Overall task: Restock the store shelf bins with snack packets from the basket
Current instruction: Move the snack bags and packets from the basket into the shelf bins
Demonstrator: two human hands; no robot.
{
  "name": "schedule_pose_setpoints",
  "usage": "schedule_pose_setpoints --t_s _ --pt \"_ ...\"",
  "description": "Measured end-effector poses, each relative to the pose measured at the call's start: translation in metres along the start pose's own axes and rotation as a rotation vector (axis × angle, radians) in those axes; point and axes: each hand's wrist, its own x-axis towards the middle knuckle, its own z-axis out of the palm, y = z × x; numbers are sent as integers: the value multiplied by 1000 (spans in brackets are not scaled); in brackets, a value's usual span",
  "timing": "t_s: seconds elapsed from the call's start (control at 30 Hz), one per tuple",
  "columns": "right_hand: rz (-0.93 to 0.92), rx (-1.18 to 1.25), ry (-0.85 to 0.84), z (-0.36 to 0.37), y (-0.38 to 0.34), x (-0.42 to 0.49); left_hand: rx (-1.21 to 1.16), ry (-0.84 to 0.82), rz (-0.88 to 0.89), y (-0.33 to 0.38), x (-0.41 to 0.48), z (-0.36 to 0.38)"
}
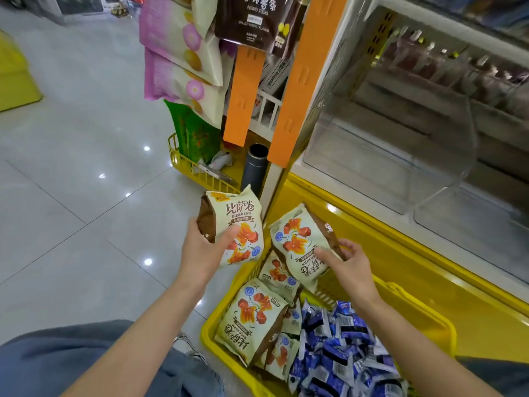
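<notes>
Restocking under way: in the basket point(210, 335) at the person's knees, cream packets point(252, 316) lay stacked along its left side and small blue packets point(337, 342) were heaped on its right.

Above the basket's far left corner, the left grip point(206, 247) was closed round an upright packet point(239, 222). The thumb lay across its face, its print read the right way up and its long axis stood near vertical.

Over the basket's far rim, the right grip point(352, 265) pinched an inverted packet point(297, 242) by its lower right edge, thumb on the front. The lettering was upside down and the long axis leaned a little left at the top.

Beyond the basket, up and to its right, a clear bin point(400, 167) sat on the white shelf point(355, 30), its rounded front facing the person.

The move ahead appeared to turn on that diagonal. Both held packets were clear of the basket and had to travel up and rightward to the bin. The right grip was the nearer of the two, so its packet seemed likely to go in first. It would probably need turning end for end if the print was to read upright. The left grip had the longer reach, across the basket's far rim.
</notes>
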Motion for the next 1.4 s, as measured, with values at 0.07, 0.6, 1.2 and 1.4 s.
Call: schedule_pose_setpoints --t_s 0.07,0.6,1.2,1.4 --pt "-77 -86 -40 -19 -15 -3 5 11 16 -2 -1 6" --pt "-459 -291 38 -178 -115 -36 71 -241 262 43 -57 93" --pt "-435 -1145 243 -255 -147 64 -57 -426 396 132 -60 207" --pt "-274 -960 119 -269 -135 107 -65 -435 381 140 -44 219"
